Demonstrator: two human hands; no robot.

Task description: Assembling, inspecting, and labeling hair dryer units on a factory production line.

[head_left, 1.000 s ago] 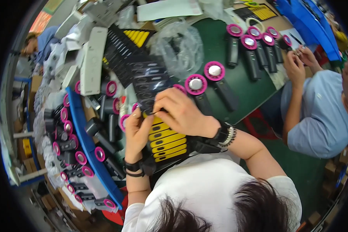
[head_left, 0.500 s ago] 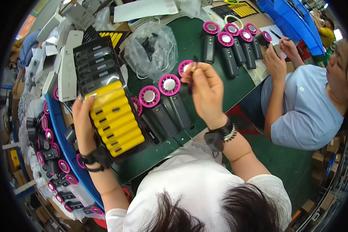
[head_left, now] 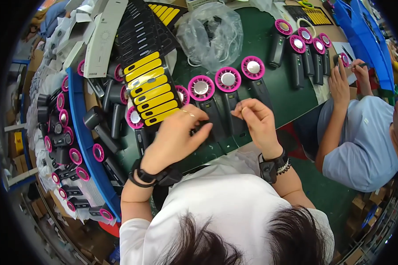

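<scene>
My left hand [head_left: 176, 138] hovers over the nearer devices, thumb and fingers apart, with nothing visible in its grip. The fingertips of my right hand [head_left: 260, 123] are pinched together; what they hold, if anything, is too small to make out. Between and beyond my hands lies a row of dark handheld devices with pink ring heads and silver discs, among them a middle device [head_left: 228, 80] and one by my left hand [head_left: 201, 88]. Just beyond my left hand lies a sheet of black labels on yellow backing [head_left: 151, 90], partly over other devices.
A clear plastic bag [head_left: 210, 35] with dark pieces sits at the back. More pink-ringed devices [head_left: 297, 45] stand at the right, near a co-worker's hands [head_left: 340, 84]. A blue tray edge [head_left: 82, 132] runs along the left, with several devices beyond it. A white box [head_left: 102, 42] leans there.
My left hand has let go of the label sheet, which now lies on the table, and has moved right over the devices. My right hand has come down; the dark strip in it no longer shows clearly.
</scene>
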